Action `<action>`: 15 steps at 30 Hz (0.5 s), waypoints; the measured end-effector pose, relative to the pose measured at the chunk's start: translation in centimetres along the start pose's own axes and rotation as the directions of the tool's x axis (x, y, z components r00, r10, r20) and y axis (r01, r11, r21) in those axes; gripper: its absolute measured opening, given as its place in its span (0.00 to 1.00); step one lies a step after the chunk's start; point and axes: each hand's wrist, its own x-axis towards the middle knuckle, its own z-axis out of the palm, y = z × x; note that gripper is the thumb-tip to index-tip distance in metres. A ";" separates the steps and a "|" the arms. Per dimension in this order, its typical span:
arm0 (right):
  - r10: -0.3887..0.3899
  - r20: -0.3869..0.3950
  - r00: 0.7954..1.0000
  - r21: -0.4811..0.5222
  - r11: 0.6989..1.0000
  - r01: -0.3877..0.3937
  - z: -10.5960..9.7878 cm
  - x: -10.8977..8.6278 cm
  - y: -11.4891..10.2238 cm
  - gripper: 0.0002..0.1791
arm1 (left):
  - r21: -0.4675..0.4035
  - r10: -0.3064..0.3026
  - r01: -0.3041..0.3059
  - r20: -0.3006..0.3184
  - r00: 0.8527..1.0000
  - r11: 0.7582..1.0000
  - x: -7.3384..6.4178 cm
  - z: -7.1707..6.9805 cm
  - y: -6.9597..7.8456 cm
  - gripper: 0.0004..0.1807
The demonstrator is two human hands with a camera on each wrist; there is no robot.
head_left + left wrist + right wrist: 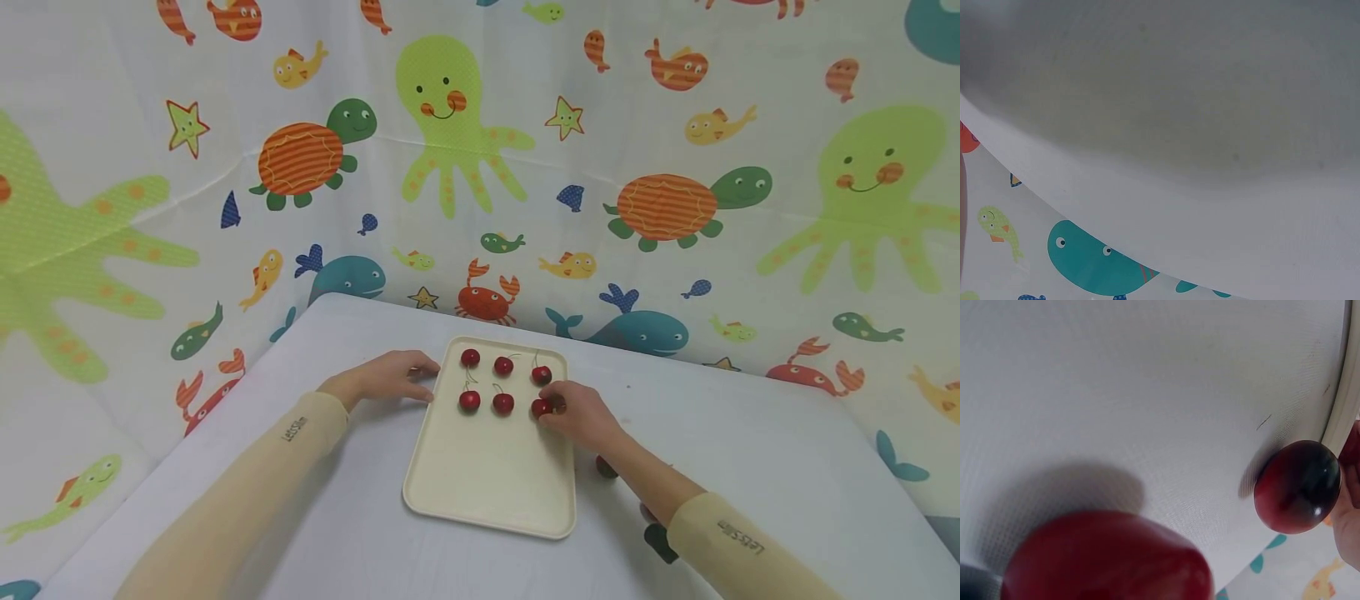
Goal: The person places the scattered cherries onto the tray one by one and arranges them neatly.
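Observation:
A cream tray (487, 483) lies on the table with red cherries in two rows on its far half, most with stems showing. My right hand (581, 412) reaches over the tray's right rim and pinches a cherry (540, 408) at the right end of the nearer row. Just beyond it sits another cherry (542, 375). My left hand (390, 377) is at the tray's left rim, thumb and fingers apart, fingertips at the edge. In the right wrist view, part of the right hand (1349, 531) shows at the right border; the left wrist view shows no work.
Beside the tray, partly under my right forearm, lie a dark red round fruit (606, 467), a reddish one (647, 512) and a dark green object (660, 543). The right wrist view shows a large red fruit (1107, 562) up close. A patterned curtain (480, 192) hangs behind the white table.

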 end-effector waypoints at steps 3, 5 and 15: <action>-0.003 0.001 1.000 -0.004 1.000 0.003 0.0 0.0 0.0 0.22 | -0.001 0.001 -0.001 -0.002 1.000 1.000 0.0 0.0 0.0 0.31; -0.001 0.003 1.000 -0.009 1.000 0.001 0.0 0.0 0.0 0.22 | -0.001 0.003 -0.003 -0.004 1.000 1.000 0.0 0.1 -0.1 0.31; 0.024 -0.007 1.000 -0.014 1.000 -0.024 -0.5 -0.1 0.1 0.24 | -0.002 -0.008 0.008 -0.008 1.000 1.000 0.1 0.2 -0.3 0.31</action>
